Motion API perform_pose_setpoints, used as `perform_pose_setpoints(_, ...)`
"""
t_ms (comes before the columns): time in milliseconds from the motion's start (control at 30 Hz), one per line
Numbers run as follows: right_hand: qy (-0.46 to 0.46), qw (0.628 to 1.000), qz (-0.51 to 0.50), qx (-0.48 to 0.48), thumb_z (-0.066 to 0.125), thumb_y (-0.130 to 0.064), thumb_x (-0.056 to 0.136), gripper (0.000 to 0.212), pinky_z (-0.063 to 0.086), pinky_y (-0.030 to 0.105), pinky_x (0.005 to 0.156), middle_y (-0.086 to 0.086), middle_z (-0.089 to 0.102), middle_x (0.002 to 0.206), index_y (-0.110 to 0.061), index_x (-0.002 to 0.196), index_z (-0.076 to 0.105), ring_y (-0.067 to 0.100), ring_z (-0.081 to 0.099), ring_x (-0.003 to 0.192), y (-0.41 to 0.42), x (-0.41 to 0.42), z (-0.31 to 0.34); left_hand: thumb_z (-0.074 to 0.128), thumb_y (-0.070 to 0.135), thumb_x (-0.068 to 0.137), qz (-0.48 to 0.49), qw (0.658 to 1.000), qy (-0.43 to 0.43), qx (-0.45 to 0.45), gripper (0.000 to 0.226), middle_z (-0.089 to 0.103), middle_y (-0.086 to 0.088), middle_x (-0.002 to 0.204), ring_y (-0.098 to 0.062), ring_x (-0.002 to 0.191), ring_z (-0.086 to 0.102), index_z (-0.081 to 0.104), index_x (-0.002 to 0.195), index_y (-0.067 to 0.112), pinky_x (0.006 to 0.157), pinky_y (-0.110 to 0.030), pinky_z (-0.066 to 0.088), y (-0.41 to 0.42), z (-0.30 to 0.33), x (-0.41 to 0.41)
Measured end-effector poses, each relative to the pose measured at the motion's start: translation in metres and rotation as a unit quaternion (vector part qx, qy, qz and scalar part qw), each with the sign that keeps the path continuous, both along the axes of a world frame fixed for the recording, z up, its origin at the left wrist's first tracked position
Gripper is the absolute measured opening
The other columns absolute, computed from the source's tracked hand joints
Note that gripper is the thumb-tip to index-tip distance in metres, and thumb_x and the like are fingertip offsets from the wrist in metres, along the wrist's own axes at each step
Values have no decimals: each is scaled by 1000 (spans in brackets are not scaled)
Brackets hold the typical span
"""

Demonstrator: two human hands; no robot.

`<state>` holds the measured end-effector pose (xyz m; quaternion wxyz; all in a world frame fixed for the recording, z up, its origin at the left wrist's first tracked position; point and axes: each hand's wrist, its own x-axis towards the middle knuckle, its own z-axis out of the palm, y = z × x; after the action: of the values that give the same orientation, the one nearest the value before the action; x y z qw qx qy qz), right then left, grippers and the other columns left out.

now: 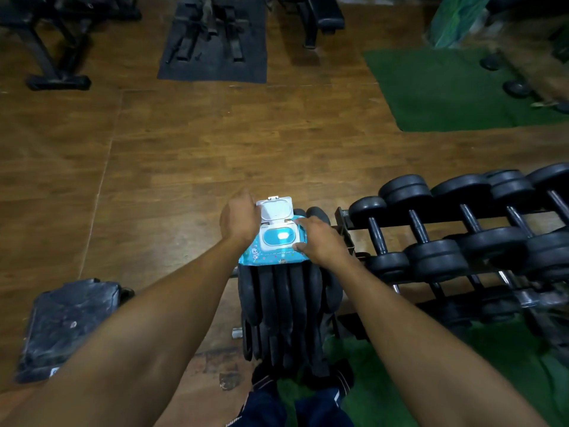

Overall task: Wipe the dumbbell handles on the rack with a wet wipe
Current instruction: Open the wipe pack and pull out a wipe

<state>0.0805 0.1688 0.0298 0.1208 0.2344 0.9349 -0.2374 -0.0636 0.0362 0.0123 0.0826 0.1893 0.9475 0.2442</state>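
Observation:
A blue pack of wet wipes (271,257) lies on top of a stack of black weight plates (286,303). Its white flip lid (276,208) stands open, showing the opening below it. My left hand (240,218) grips the pack's left side near the lid. My right hand (320,238) holds the pack's right edge, fingers curled over it. To the right, a rack (345,215) carries several black dumbbells (378,232) with metal handles (417,224).
Brown wooden floor stretches ahead. A green mat (455,90) lies at the far right with loose dumbbells beside it. Black benches (46,41) and a dark mat (215,50) stand at the back. A black pad (70,325) lies at lower left. My feet stand below the plates.

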Motion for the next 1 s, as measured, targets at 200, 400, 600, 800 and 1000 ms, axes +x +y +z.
perform_pose_setpoints(200,9,1000,-5,1,75,-30,85,58,51,41,88,0,54,130,-25,137,52,23,53,121,1,0,0,55,9,89,-215,971,70,-78,15,63,-12,103,-37,99,60,65,98,15,77,-41,43,10,-12,20)
perform_pose_setpoints(400,10,1000,-6,-2,73,-31,85,53,49,38,86,-1,55,129,-27,134,52,23,54,119,0,-1,-3,69,26,89,-224,970,89,-30,20,62,-8,113,-32,104,56,69,107,16,87,-42,41,2,-27,42)
perform_pose_setpoints(600,9,1000,-14,-3,72,-30,87,55,50,40,87,0,53,131,-29,138,50,24,55,119,0,1,-4,64,23,96,-218,972,88,-6,16,68,-1,112,-26,106,56,76,103,14,80,-43,51,0,-31,53)
perform_pose_setpoints(800,4,1000,-25,-10,71,-35,88,60,50,40,92,-1,51,136,-29,143,46,24,53,121,-1,2,-4,66,20,95,-205,975,85,13,12,68,0,108,-24,103,57,74,97,12,72,-41,51,-5,-30,56)
perform_pose_setpoints(1000,6,1000,-20,-2,71,-33,88,58,48,39,89,-2,51,135,-28,142,48,23,52,123,-1,3,-1,65,20,94,-208,974,94,-9,8,63,-2,99,-26,96,55,66,92,13,74,-43,48,-3,-26,54)
